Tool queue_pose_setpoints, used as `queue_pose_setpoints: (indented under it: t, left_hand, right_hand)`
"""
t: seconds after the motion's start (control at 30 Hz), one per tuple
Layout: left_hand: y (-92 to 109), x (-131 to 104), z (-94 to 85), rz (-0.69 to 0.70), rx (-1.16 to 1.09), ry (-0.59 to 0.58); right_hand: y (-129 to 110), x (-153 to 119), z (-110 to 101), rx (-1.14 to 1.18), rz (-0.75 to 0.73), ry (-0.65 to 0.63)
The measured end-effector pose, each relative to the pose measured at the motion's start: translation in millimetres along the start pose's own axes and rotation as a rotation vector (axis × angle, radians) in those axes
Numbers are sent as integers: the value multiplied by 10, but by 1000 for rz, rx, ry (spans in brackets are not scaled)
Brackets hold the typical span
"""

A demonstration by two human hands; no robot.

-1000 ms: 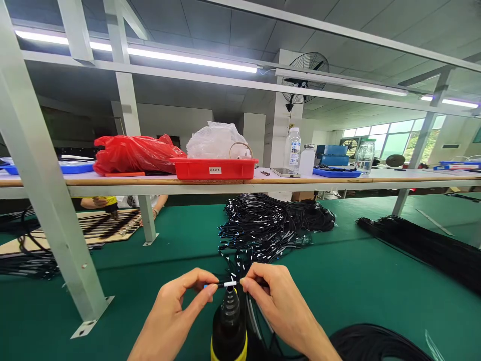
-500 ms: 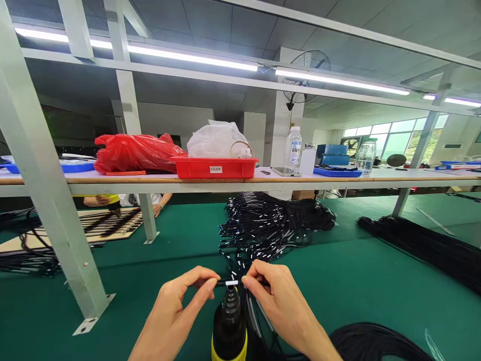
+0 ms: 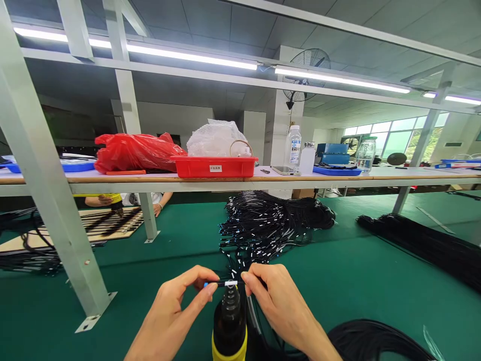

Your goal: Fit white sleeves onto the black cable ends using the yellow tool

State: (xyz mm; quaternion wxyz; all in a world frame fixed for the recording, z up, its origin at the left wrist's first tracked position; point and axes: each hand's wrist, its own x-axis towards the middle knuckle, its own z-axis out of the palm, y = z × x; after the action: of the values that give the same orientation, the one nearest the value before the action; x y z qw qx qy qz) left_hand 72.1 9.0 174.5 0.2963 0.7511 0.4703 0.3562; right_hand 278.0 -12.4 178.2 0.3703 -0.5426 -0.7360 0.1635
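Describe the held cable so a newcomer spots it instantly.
At the green table, find the yellow-black tool pointing up. At its tip, the left hand and right hand pinch a white-banded black cable, held level, unlike the loose pile beyond.

The left hand and right hand faced each other, slightly apart, fingers pinched at the tips, both wrists angled inward from below.

"What flanked the red rectangular plastic bin?"
"A crumpled red plastic bag lay left of it, a clear cylindrical plastic bottle stood right."
"And below it?"
"A tangled black cable heap, rightward; the black-and-yellow cylindrical tool stood lower, nearer."
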Motion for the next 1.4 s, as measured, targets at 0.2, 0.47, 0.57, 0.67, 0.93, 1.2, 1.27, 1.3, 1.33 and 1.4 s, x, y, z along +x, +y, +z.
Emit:
queue_pose_setpoints:
  t: [0.2,0.47,0.57,0.67,0.93,1.2,1.27,1.3,1.33,1.4]
  left_hand:
    - [43,11,36,42,50,29]
    - [12,25,61,24,-54,37]
    - [11,31,64,8,-103,44]
    - [-21,47,68,7,-142,74]
    - [-30,33,63,-46,-67,51]
    - [-5,31,117,-4,59,34]
    - [18,43,119,5,38,42]
    - [29,48,118,9,26,46]
    - [38,51,116,13,15,52]
    - [49,52,109,20,-6,71]
  right_hand:
    - [45,1,36,17,-9,3]
    - [59,12,96,109,-26,18]
    - [64,10,107,143,-26,18]
    - [83,-7,105,133,-22,19]
    - [97,-56,60,142,-57,1]
    - [98,-58,34,166,-28,34]
    - [97,-58,37,192,-20,42]
    - [97,-58,41,203,-15,46]
    - [96,-57,44,212,-9,53]
    - [93,-55,51,226,5,68]
